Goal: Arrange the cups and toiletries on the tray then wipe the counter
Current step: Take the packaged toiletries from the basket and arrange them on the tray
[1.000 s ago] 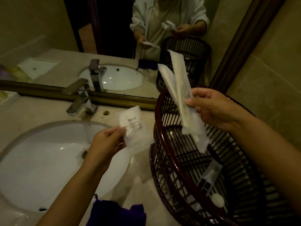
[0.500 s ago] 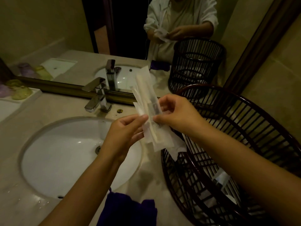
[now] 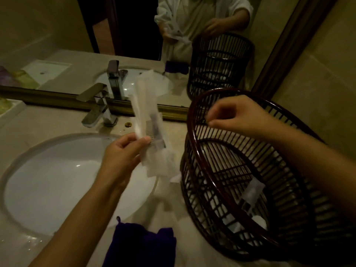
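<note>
My left hand (image 3: 123, 157) grips a bundle of white wrapped toiletry packets (image 3: 149, 132), a comb among them, upright above the sink's right edge. My right hand (image 3: 237, 117) hovers over the near rim of the dark slatted basket (image 3: 194, 120), fingers pinched together with nothing visible between them. Inside the basket lie more wrapped toiletries (image 3: 250, 193) and a small white round item (image 3: 260, 221). A purple cloth (image 3: 142, 245) lies on the counter (image 3: 38, 124) at the front edge.
A white oval sink (image 3: 57, 182) fills the left of the counter, with a chrome tap (image 3: 96, 106) behind it. A mirror with a gold frame (image 3: 48, 97) runs along the back. A white tray edge (image 3: 9, 110) shows at far left. Tiled wall on the right.
My right hand passed its long packets to my left hand, let go, and moved right over the basket rim. My left hand now holds the whole bundle.
</note>
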A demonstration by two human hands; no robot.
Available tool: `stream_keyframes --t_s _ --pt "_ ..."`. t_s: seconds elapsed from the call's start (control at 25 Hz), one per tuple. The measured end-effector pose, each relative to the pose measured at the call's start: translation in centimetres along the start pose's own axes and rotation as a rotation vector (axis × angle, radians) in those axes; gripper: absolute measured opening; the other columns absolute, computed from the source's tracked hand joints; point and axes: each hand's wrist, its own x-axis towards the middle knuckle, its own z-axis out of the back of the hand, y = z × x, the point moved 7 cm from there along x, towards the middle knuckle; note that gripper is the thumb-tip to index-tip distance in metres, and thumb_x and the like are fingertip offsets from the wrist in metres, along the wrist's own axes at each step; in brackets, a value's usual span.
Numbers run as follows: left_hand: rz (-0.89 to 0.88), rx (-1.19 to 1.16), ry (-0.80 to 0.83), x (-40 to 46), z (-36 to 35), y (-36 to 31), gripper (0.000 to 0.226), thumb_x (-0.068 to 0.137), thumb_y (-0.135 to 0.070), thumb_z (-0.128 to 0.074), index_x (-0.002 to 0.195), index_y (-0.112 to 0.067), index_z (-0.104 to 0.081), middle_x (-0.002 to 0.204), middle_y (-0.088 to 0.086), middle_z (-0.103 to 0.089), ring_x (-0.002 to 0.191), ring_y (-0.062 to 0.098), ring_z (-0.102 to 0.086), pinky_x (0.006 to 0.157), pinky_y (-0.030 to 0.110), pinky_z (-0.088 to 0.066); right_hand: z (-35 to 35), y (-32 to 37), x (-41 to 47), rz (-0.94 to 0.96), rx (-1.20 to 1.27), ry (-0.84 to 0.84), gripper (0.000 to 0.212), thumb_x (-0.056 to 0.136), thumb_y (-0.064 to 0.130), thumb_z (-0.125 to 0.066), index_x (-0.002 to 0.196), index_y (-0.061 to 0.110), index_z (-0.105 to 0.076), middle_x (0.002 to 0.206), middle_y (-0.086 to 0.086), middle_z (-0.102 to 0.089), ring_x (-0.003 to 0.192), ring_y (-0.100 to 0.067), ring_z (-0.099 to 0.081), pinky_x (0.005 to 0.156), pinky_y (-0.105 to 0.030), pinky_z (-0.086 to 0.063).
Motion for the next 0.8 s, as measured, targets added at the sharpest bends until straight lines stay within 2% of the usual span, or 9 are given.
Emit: stream_keyframes --t_s 0.08,0.16,0.2,0.28,0.36,0.44,0.56,0.72,0.8 --pt "0.018 0.039 -0.023 0.3 1.4 0.9 0.015 0.072 -0.022 -0.066 0.087 -0.017 -0.065 0.094 0.005 -0.068 0.07 0.007 -0.071 0.049 0.016 -0.053 0.1 -5.6 -1.5 -0.126 -0.158 0.26 0.014 0.078 0.016 -0.068 0.081 0.029 -0.066 0.084 0.008 -0.067 0.078 0.002 -0.064 0.07 -0.021 -0.054" --pt "0.046 0.058 -0.031 0.7 2.0 2.1 0.02 0.068 -0.027 -0.067 0.086 -0.02 -0.066 0.095 0.004 -0.069 0.076 0.01 -0.07 0.052 0.018 -0.054 -3.0 -11.3 -3.5 -0.22 -0.415 0.572 0.014 0.079 0.016 -0.07 0.091 0.022 -0.067 0.092 0.009 -0.066 0.079 -0.001 -0.061 0.076 -0.022 -0.051" --pt "0.064 0.049 -0.036 0.8 2.1 2.7 0.021 0.064 -0.029 -0.068 0.084 -0.021 -0.067 0.094 0.003 -0.07 0.08 0.012 -0.07 0.055 0.019 -0.055 -5.1 -13.6 -4.5 -0.226 -0.542 0.695 0.02 0.08 0.019 -0.069 0.1 0.02 -0.067 0.101 0.007 -0.066 0.086 -0.004 -0.06 0.08 -0.024 -0.05" --pt "0.083 0.029 -0.025 1.0 2.1 3.7 0.02 0.061 -0.03 -0.068 0.08 -0.023 -0.07 0.09 0.0 -0.072 0.083 0.012 -0.071 0.057 0.018 -0.055 -9.1 -16.5 -6.1 -0.174 -0.666 0.857 0.032 0.082 0.022 -0.066 0.114 0.022 -0.063 0.117 0.004 -0.063 0.101 -0.012 -0.058 0.087 -0.029 -0.049" --pt "0.076 0.025 -0.006 1.2 2.1 4.2 0.015 0.062 -0.029 -0.068 0.076 -0.025 -0.072 0.084 -0.002 -0.075 0.082 0.009 -0.071 0.057 0.016 -0.055 -12.2 -17.8 -7.3 -0.108 -0.665 0.955 0.036 0.082 0.023 -0.064 0.118 0.023 -0.061 0.118 0.002 -0.062 0.104 -0.017 -0.058 0.079 -0.029 -0.048" --pt "0.069 0.023 -0.008 1.4 2.4 4.7 0.013 0.062 -0.029 -0.069 0.073 -0.025 -0.073 0.081 -0.005 -0.075 0.081 0.009 -0.071 0.057 0.017 -0.055 -14.0 -18.7 -8.2 -0.066 -0.675 1.017 0.04 0.082 0.021 -0.064 0.121 0.021 -0.058 0.118 -0.002 -0.061 0.105 -0.02 -0.056 0.075 -0.028 -0.045" --pt "0.073 0.018 -0.031 1.5 3.4 5.2 0.013 0.062 -0.031 -0.069 0.073 -0.025 -0.073 0.081 -0.006 -0.076 0.081 0.008 -0.071 0.058 0.017 -0.055 -14.3 -19.0 -8.3 0.009 -0.665 0.976 0.038 0.082 0.017 -0.063 0.12 0.018 -0.057 0.121 -0.005 -0.057 0.111 -0.022 -0.05 0.087 -0.036 -0.047" --pt "0.071 0.006 -0.051 1.6 4.0 5.8 0.011 0.064 -0.028 -0.068 0.073 -0.024 -0.071 0.075 -0.007 -0.075 0.076 0.007 -0.071 0.059 0.016 -0.055 -13.7 -19.2 -8.6 0.124 -0.722 0.9 0.028 0.079 0.02 -0.063 0.107 0.017 -0.061 0.115 -0.006 -0.049 0.106 -0.021 -0.046 0.071 -0.028 -0.041" --pt "0.07 0.002 -0.05 1.8 3.8 6.0 0.009 0.065 -0.026 -0.067 0.071 -0.022 -0.071 0.071 -0.007 -0.075 0.071 0.005 -0.071 0.058 0.015 -0.055 -13.3 -19.7 -8.7 0.122 -0.808 0.888 0.029 0.079 0.023 -0.062 0.107 0.017 -0.06 0.115 -0.006 -0.049 0.106 -0.022 -0.046 0.074 -0.03 -0.042"
